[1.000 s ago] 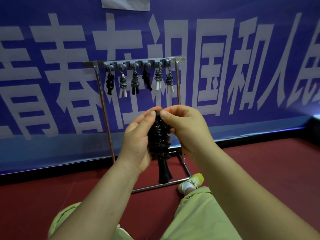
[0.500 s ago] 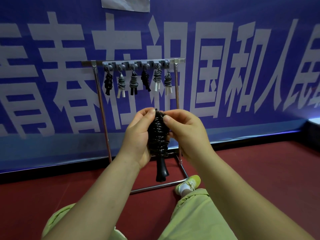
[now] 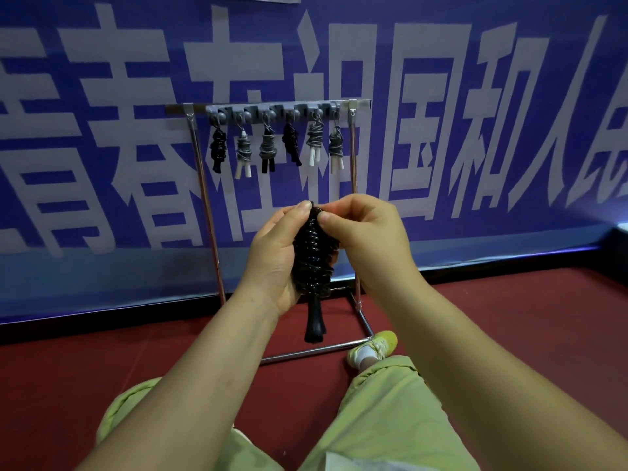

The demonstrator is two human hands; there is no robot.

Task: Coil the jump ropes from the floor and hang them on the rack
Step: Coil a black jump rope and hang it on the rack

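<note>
The coiled black jump rope [image 3: 313,253] is held upright in mid-air in front of the rack [image 3: 353,185], well apart from its top bar; its handles hang below the coil, above the rack's floor frame. The left hand [image 3: 272,263] wraps the coil from the left, thumb pressed near the top. The right hand [image 3: 367,239] pinches the top of the coil with thumb and curled fingers.

Six coiled ropes [image 3: 268,147] hang side by side from hooks on the top bar, spaced apart, filling the row between the two uprights. The bar's short left end outside the upright is bare.

The rack stands on a red floor [image 3: 509,317] against a blue banner [image 3: 102,164] with large white characters. Green trousers [image 3: 390,419] and one shoe [image 3: 377,345] lie beside the frame's front rail.
</note>
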